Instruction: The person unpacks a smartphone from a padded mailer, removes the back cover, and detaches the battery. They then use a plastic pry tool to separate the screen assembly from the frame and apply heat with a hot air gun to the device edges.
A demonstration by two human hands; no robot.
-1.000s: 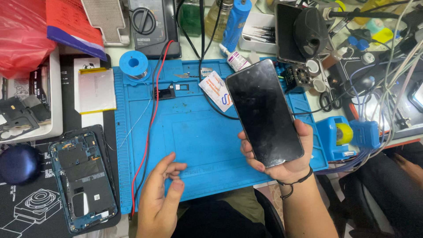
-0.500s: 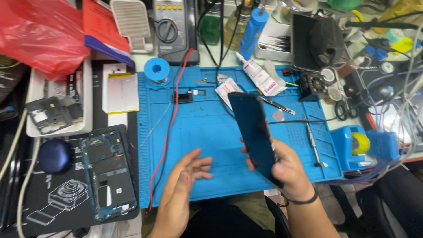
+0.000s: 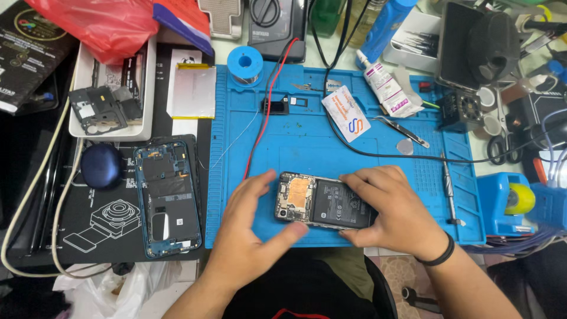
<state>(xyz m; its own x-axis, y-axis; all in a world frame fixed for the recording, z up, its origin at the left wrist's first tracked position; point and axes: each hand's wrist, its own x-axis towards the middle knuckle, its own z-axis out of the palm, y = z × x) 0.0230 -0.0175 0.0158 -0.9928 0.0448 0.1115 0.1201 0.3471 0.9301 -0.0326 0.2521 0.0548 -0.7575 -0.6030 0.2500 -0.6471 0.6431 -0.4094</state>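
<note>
Opened phone [image 3: 322, 201] lies face down on blue mat [image 3: 295, 136], battery and board exposed. Right hand [image 3: 396, 215] covers its right end, fingers curled over the top edge, thumb at the lower edge, gripping it. Left hand [image 3: 251, 233] at its left end: fingers spread and loose, fingertips touching the corner, thumb just below (not clasping). Blue back frame [image 3: 167, 198] lies well left, off the mat. Tweezers [image 3: 404, 131] rest above the right hand
</note>
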